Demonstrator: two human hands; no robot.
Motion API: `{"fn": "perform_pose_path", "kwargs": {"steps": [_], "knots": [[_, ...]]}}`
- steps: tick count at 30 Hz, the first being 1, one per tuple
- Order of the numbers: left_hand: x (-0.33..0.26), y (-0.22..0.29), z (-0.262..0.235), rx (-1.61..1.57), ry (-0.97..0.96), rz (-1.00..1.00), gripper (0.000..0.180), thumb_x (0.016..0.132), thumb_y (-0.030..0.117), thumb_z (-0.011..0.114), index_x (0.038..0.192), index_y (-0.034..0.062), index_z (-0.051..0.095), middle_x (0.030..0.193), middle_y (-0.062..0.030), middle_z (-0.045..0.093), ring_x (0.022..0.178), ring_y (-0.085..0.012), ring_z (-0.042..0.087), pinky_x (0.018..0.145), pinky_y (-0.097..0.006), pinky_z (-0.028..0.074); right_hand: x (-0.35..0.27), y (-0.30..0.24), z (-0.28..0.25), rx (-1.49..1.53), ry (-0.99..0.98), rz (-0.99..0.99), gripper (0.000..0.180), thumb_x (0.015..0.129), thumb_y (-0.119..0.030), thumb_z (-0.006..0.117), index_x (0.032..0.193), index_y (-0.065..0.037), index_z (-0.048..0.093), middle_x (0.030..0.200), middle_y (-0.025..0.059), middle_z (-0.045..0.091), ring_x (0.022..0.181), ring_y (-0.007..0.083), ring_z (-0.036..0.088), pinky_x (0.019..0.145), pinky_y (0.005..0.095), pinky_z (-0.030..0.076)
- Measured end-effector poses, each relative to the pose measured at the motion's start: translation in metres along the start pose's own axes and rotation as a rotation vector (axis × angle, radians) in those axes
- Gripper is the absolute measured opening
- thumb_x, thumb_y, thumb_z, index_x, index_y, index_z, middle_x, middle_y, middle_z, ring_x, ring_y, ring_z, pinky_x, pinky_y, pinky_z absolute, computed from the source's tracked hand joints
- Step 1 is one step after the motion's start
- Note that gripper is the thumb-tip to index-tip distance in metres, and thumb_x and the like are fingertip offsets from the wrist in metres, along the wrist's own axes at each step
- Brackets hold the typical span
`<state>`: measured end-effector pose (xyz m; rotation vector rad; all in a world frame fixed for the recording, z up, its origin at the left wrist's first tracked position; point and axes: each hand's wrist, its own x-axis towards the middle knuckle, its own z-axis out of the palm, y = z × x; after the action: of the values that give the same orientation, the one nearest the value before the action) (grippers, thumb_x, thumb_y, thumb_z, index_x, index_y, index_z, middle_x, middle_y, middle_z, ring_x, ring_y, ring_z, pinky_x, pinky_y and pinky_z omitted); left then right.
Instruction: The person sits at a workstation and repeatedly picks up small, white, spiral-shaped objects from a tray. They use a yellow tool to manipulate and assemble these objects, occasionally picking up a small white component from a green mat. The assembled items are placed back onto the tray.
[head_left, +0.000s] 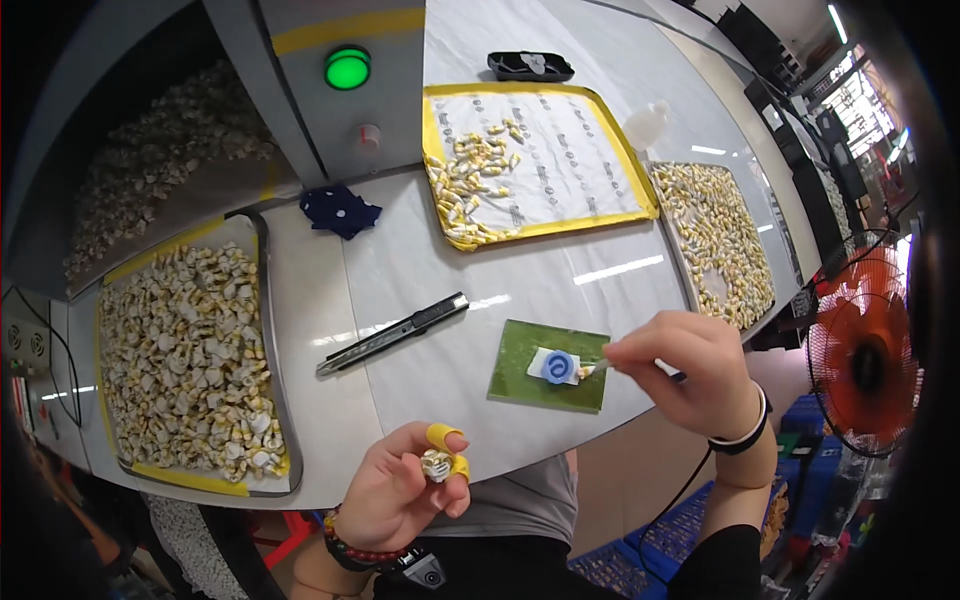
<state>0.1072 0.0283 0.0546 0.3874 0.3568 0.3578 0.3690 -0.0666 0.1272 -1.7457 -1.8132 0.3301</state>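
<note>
My left hand [395,490], with yellow covers on its thumb and a fingertip, pinches a small white-and-yellow part [436,464] above the table's near edge. My right hand [688,368] is closed on a slim pale tool [601,365], its kind mostly hidden by the fingers. The tool's tip reaches the edge of a round blue piece with a swirl mark [557,367]. That piece lies on a small white patch [539,362] on a green glassy plate [520,387]. A tiny orange-and-white bit shows at the tip.
A tray [268,340] heaped with similar parts stands left, beside a machine with a green light [347,68]. A yellow-rimmed tray [540,236] and another full tray [712,235] lie beyond. A black cutter knife [395,333] and dark cloth [340,211] lie between. An orange fan [866,345] stands right.
</note>
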Motion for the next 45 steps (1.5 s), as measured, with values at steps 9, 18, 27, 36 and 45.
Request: {"fn": "perform_pose_path", "kwargs": {"steps": [9, 18, 27, 36, 45], "knots": [[-0.001, -0.003, -0.014, -0.039, -0.102, -0.097, 0.057, 0.081, 0.044, 0.068, 0.109, -0.0046, 0.055, 0.087, -0.0111, 0.062, 0.08, -0.0196, 0.062, 0.074, -0.032, 0.052, -0.002, 0.008, 0.031, -0.236, 0.018, -0.135, 0.018, 0.067, -0.001, 0.07, 0.081, -0.004, 0.062, 0.075, 0.0055, 0.055, 0.069, 0.0208, 0.056, 0.057, 0.0303, 0.047], [0.002, -0.007, -0.01, 0.004, -0.063, -0.108, 0.054, 0.08, 0.036, 0.071, 0.11, -0.0056, 0.053, 0.087, -0.0147, 0.065, 0.081, -0.0223, 0.066, 0.074, -0.029, 0.054, 0.002, 0.013, 0.042, -0.342, -0.105, -0.212, 0.022, 0.064, -0.008, 0.062, 0.085, -0.003, 0.059, 0.076, 0.0051, 0.051, 0.07, 0.0197, 0.054, 0.057, 0.0289, 0.048], [0.01, -0.005, -0.007, -0.012, -0.106, -0.246, 0.053, 0.085, 0.038, 0.068, 0.111, -0.0063, 0.052, 0.089, -0.0147, 0.065, 0.078, -0.0196, 0.065, 0.073, -0.027, 0.053, 0.003, 0.004, 0.035, -0.198, -0.03, -0.238, 0.028, 0.062, -0.005, 0.065, 0.09, 0.0, 0.063, 0.079, 0.0061, 0.055, 0.068, 0.0208, 0.055, 0.055, 0.0285, 0.047], [0.018, -0.006, -0.007, -0.114, -0.205, -0.431, 0.044, 0.089, 0.039, 0.063, 0.101, -0.0016, 0.051, 0.084, -0.0099, 0.063, 0.076, -0.0146, 0.064, 0.067, -0.022, 0.05, 0.012, -0.023, 0.046, 0.308, 0.162, -0.351, 0.019, 0.068, 0.003, 0.068, 0.087, 0.002, 0.067, 0.079, 0.0082, 0.06, 0.063, 0.0191, 0.057, 0.055, 0.0269, 0.047], [0.015, -0.004, -0.001, -0.194, -0.228, -0.499, 0.033, 0.093, 0.032, 0.058, 0.097, -0.0002, 0.05, 0.082, -0.0083, 0.062, 0.071, -0.011, 0.061, 0.068, -0.022, 0.051, 0.019, -0.017, 0.051, 0.289, 0.111, -0.512, 0.015, 0.072, 0.003, 0.068, 0.085, -0.004, 0.073, 0.081, 0.0031, 0.063, 0.066, 0.0145, 0.059, 0.055, 0.0235, 0.049]]}}
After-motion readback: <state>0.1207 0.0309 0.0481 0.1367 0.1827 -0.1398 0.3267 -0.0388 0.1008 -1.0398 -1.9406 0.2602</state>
